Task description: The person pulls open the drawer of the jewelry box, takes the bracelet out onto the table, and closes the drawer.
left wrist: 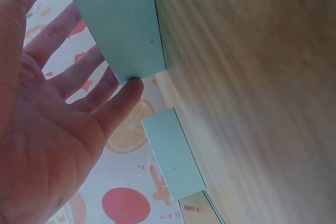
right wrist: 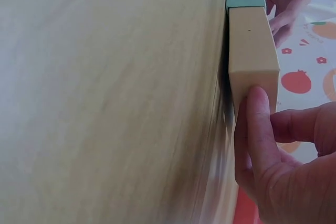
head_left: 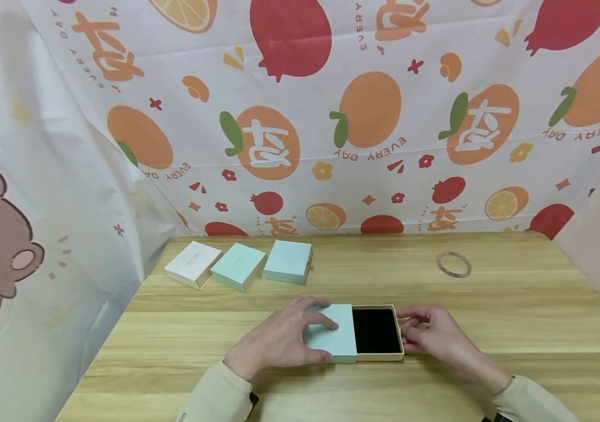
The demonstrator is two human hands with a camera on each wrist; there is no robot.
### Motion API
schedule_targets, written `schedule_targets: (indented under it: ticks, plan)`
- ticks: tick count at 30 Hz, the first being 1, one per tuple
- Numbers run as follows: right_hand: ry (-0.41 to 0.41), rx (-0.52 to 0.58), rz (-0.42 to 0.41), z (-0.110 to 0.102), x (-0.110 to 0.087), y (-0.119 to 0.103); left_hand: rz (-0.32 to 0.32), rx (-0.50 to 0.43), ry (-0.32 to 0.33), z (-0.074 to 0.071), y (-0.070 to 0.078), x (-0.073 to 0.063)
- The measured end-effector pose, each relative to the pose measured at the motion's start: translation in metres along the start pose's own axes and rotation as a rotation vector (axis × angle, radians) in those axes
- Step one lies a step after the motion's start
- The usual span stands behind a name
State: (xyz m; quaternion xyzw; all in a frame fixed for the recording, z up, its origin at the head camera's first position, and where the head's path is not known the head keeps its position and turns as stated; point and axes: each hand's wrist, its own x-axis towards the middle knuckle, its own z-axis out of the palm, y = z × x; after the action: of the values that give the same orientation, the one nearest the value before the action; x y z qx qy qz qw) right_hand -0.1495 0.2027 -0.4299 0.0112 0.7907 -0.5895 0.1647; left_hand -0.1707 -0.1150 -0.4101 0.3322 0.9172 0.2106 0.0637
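A pale mint drawer-style gift box [head_left: 338, 337] lies on the table with its cream inner tray [head_left: 376, 358] slid partly out to the right. Black lining [head_left: 377, 331] fills the tray. My left hand [head_left: 292, 333] grips the mint sleeve, thumb along the near side and fingers over the top and far side. At the tray's right end, the curled fingers of my right hand [head_left: 434, 335] hold it; in the right wrist view the thumb lies against the tray's end face [right wrist: 254, 80]. Whether a pull tab sits between those fingers is hidden.
Behind to the left stand three closed gift boxes: a white one [head_left: 193, 264], a mint green one [head_left: 239, 265] and a light blue one [head_left: 288, 261]. A thin silver bangle [head_left: 453, 275] lies at the back right. A fruit-print cloth [head_left: 321, 193] hangs behind the wooden table [head_left: 490, 310].
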Motion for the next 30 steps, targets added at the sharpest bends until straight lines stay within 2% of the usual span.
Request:
schedule_targets:
  ticks: [11, 20, 30]
  plan:
    - [0.017, -0.011, -0.009, 0.0017, -0.0012, -0.0012, -0.004, 0.022, 0.002, 0.0004, 0.0027, -0.0004]
    - [-0.012, 0.005, -0.039, 0.003, -0.0009, -0.0027, 0.0, 0.029, 0.01, 0.0019, 0.0018, -0.0017]
    - [-0.005, -0.007, -0.034, 0.0057, 0.0004, -0.005, 0.004, 0.038, 0.01, 0.0, 0.0027, -0.0007]
